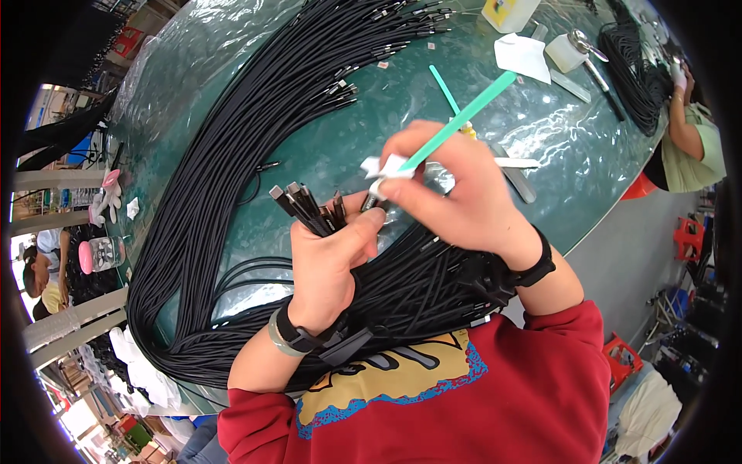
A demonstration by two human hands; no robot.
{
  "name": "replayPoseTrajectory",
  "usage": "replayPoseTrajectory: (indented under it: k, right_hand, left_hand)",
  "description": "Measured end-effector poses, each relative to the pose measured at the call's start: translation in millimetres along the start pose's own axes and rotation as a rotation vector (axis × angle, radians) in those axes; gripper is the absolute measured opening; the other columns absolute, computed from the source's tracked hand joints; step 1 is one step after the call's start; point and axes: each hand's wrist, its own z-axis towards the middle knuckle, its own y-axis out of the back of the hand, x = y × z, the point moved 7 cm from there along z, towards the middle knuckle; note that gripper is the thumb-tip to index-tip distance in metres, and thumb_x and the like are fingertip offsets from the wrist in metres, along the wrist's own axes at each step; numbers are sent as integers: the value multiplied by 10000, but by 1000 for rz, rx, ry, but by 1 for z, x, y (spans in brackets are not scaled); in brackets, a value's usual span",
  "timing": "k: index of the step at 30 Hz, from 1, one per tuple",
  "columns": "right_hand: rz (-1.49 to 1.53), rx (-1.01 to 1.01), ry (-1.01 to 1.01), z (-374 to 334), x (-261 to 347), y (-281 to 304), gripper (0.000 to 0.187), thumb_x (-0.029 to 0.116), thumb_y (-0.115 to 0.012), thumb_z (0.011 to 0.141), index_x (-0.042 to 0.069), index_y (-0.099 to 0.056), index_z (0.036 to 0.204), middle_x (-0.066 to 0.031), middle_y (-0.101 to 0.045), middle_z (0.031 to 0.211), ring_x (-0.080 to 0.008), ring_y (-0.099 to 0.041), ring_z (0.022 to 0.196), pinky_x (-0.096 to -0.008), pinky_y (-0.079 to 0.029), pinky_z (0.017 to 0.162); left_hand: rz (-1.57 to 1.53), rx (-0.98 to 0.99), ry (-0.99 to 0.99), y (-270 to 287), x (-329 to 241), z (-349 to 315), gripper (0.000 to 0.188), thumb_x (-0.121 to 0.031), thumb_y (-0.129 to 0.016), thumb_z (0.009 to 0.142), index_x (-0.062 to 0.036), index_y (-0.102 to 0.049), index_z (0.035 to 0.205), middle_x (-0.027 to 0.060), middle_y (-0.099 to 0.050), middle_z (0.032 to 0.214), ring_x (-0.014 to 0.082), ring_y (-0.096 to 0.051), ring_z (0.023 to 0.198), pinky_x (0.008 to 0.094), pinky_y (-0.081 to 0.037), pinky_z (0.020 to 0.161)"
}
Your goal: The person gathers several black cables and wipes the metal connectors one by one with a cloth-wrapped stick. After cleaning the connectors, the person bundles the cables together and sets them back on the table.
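Observation:
My left hand (328, 263) is closed around the ends of several black cables, whose plug connectors (297, 203) stick up above the fingers. One connector end (369, 203) is held out on the thumb side. My right hand (468, 189) pinches a flat green stick (468, 112) together with a white cloth scrap (390, 166) at its lower end. The scrap is at that single connector, and the fingers partly hide the contact. A thick bundle of black cables (193, 185) curves across the table on the left and runs under my forearms.
Beyond my right hand lie a second green stick (443, 87), a white sheet (522, 59), a metal-topped bottle (566, 52) and a yellow-labelled container (508, 11). A pink-lidded jar (103, 254) stands at left. Another person (692, 131) works at the right edge beside more cables (630, 73).

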Motion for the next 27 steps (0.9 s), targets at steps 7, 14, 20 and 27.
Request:
replayPoseTrajectory:
  k: [7, 14, 20, 27]
  right_hand:
    - [-147, -26, 105, 1, 6, 0, 171, -6, -629, 686, 27, -549, 833, -44, -537, 695, -123, -512, 555, -227, -401, 493]
    - [-106, -69, 10, 4, -1, 9, 161, -3, -626, 689, 22, -546, 826, -39, -540, 701, -132, -511, 553, -229, -402, 493]
    - [-115, 17, 70, 3, 0, 3, 148, 9, -624, 695, 26, -544, 819, -39, -537, 696, -140, -511, 551, -237, -402, 498]
    - [-88, 33, 97, 5, 0, 5, 149, 14, -624, 697, 25, -539, 819, -46, -539, 705, -145, -513, 550, -241, -406, 497]
  left_hand:
    - [110, -108, -79, 3, -3, -2, 241, -4, -615, 721, 82, -577, 943, -14, -506, 554, 23, -405, 445, 162, -242, 398]
    - [88, -121, -64, 3, -1, -3, 248, 6, -617, 716, 86, -575, 947, -11, -507, 553, 27, -409, 444, 165, -244, 395]
    - [85, -93, -61, 2, 0, -1, 252, 8, -617, 719, 88, -570, 953, -8, -507, 553, 31, -411, 445, 167, -240, 393]
    - [107, -111, -82, 3, -1, -3, 253, 4, -620, 722, 85, -567, 956, -1, -516, 569, 35, -413, 447, 171, -233, 391]
